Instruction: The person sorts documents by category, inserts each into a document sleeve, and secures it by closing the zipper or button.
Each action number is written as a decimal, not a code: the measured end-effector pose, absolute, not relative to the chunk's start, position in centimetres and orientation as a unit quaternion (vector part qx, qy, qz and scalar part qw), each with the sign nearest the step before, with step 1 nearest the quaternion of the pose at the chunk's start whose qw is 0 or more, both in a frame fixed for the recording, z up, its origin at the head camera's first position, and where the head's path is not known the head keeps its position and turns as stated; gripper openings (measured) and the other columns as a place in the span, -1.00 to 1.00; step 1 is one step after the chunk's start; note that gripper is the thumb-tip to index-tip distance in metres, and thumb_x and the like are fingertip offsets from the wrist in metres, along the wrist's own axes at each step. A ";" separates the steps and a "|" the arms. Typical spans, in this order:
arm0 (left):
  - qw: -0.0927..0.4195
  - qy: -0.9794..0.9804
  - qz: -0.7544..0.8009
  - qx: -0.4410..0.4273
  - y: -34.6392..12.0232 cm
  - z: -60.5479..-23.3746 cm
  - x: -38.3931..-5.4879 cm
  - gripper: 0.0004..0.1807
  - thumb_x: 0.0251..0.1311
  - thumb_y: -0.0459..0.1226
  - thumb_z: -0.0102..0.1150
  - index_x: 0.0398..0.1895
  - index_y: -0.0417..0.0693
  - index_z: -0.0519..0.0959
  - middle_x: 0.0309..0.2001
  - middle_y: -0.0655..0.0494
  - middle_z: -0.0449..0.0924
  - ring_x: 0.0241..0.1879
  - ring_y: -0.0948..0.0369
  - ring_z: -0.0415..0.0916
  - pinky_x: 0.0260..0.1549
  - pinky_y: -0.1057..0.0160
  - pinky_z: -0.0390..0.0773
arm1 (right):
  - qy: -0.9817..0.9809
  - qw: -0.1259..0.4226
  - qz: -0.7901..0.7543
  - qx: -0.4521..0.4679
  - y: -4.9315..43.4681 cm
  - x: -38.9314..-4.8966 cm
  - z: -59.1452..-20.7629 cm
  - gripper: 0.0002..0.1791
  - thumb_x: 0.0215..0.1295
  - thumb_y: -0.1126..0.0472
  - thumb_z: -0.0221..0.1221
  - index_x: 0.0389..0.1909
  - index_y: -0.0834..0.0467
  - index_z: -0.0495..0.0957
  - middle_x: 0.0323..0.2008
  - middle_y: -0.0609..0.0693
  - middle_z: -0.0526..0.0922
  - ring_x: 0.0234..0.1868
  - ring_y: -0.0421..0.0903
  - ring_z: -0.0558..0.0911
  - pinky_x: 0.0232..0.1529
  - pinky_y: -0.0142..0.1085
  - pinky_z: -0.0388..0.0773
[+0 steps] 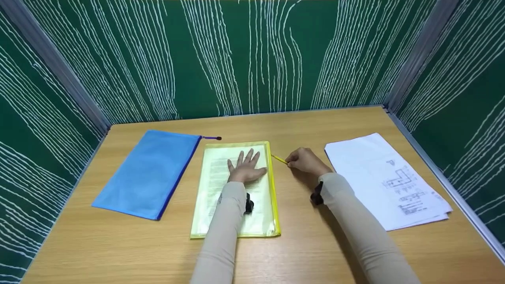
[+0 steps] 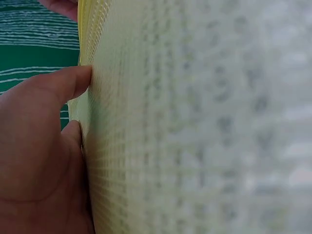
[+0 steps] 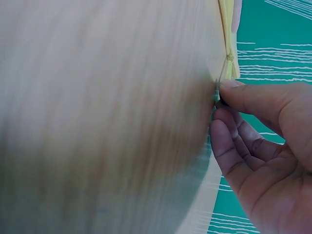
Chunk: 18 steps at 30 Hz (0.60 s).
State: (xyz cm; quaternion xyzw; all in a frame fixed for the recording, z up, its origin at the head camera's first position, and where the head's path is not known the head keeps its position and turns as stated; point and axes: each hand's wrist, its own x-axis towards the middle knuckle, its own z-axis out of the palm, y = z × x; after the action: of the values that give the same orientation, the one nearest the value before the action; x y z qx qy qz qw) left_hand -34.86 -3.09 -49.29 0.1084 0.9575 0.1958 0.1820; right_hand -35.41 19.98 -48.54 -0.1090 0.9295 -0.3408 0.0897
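Observation:
A clear zip folder with yellow edges (image 1: 209, 189) lies flat on the table, with printed sheets showing through it. My left hand (image 1: 246, 169) rests on its upper part, fingers spread and straight. In the left wrist view the thumb and palm of the left hand (image 2: 48, 131) lie against the mesh-patterned folder (image 2: 170, 122). Off the folder's upper right corner, my right hand (image 1: 307, 161) pinches the end of the yellow zipper pull (image 1: 279, 159) between thumb and finger. The right wrist view shows the right hand (image 3: 263, 131) in that pinch; its fingertips partly hide the pull.
To the left lies a blue zip folder (image 1: 148, 173), its purple pull strip (image 1: 211, 137) pointing right. A stack of white sheets (image 1: 363, 169) with printed drawings is at the right, beside the right forearm. Green panels with white lines (image 1: 252, 59) border the wooden table (image 1: 158, 248).

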 end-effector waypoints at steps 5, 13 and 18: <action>0.181 0.957 0.204 0.093 -3.2 -49.4 -34.8 -0.21 0.27 0.28 -0.19 0.52 0.47 -0.13 0.56 0.17 -0.50 0.50 -0.02 -0.67 0.32 -0.32 -0.58 | 0.927 0.101 -0.347 -0.096 19.9 -35.4 -48.5 -0.79 0.26 0.37 0.20 -0.13 0.25 0.70 -0.14 0.17 0.71 -0.09 0.04 0.64 0.04 -0.07 0.57; 0.179 0.958 0.211 0.080 -3.0 -49.3 -34.7 -0.23 0.28 0.28 -0.21 0.52 0.48 -0.13 0.55 0.19 -0.52 0.50 -0.02 -0.69 0.32 -0.30 -0.62 | 0.925 0.114 -0.354 -0.077 19.8 -35.3 -48.4 -0.78 0.26 0.37 0.19 -0.11 0.23 0.69 -0.13 0.16 0.70 -0.08 0.03 0.62 0.08 -0.08 0.56; 0.176 0.957 0.221 0.069 -2.9 -49.3 -34.6 -0.24 0.28 0.25 -0.19 0.52 0.47 -0.11 0.56 0.21 -0.49 0.51 -0.01 -0.67 0.33 -0.28 -0.61 | 0.925 0.113 -0.355 -0.080 19.8 -35.3 -48.4 -0.78 0.26 0.37 0.18 -0.11 0.24 0.69 -0.12 0.17 0.70 -0.08 0.03 0.62 0.09 -0.06 0.55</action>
State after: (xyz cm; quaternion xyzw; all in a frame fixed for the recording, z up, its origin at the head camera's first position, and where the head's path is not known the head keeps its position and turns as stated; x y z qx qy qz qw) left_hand -34.59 -2.86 -49.28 0.0688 0.9568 0.2213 0.1756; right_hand -35.27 19.76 -48.42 -0.0800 0.9247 -0.3545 0.1134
